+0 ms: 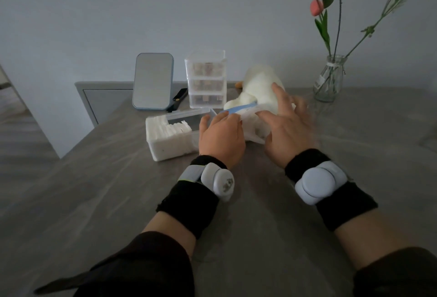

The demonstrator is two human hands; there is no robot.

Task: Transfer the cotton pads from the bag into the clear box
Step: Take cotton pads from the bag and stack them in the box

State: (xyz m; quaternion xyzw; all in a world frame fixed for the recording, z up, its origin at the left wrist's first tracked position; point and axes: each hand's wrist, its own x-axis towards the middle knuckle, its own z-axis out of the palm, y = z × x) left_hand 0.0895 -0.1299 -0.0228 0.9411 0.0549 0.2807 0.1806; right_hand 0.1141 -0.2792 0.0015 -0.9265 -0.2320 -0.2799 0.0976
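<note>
A clear plastic bag with a blue strip along its top lies on the grey table, with white cotton pads visible inside. My left hand grips the bag's left end near the blue strip. My right hand rests on the bag's right side, thumb on the top edge and fingers spread and blurred. To the left stands the clear box, packed with a stack of white pads; its lid lies open behind it.
Behind the bag sit a white plush toy, a clear three-drawer organiser, a standing mirror and a dark strap. A glass vase with flowers stands at the right. The table's left edge drops off near the box.
</note>
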